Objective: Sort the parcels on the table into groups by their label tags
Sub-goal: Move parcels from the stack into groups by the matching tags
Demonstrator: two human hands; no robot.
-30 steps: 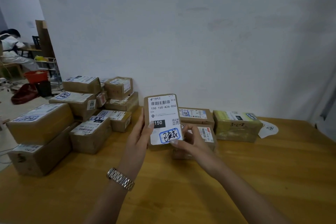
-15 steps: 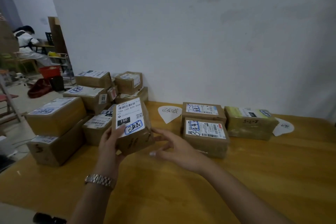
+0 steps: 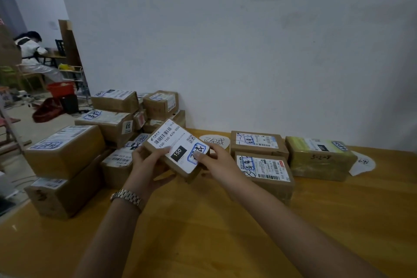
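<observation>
- Parcels in the unsorted pile [image 3: 90, 142] made up the largest mass: a heap of brown boxes stacked at the left end of the tabletop [image 3: 225, 244], against the wall, and by the look of it most of the sorting was yet to do.
- The sorted side was smaller (three boxes at most): two brown parcels [image 3: 261, 158] lay one behind the other to the right of centre, touching, and a yellow-taped parcel [image 3: 320, 158] sat just beside them, apart as its own group.
- The parcel in hand [image 3: 178, 149] was held tilted above the tabletop, between the pile and the sorted boxes, its white label facing up and showing "150".
- The left hand [image 3: 146, 165] cupped it from below and the side, fingers closed on its near-left edge.
- The right hand [image 3: 216, 160] pinched its right end, fingers pressed on the label.
- A round paper tag [image 3: 214, 141] lay flat behind the held parcel; another paper tag [image 3: 363, 162] peeked from behind the yellow one.
</observation>
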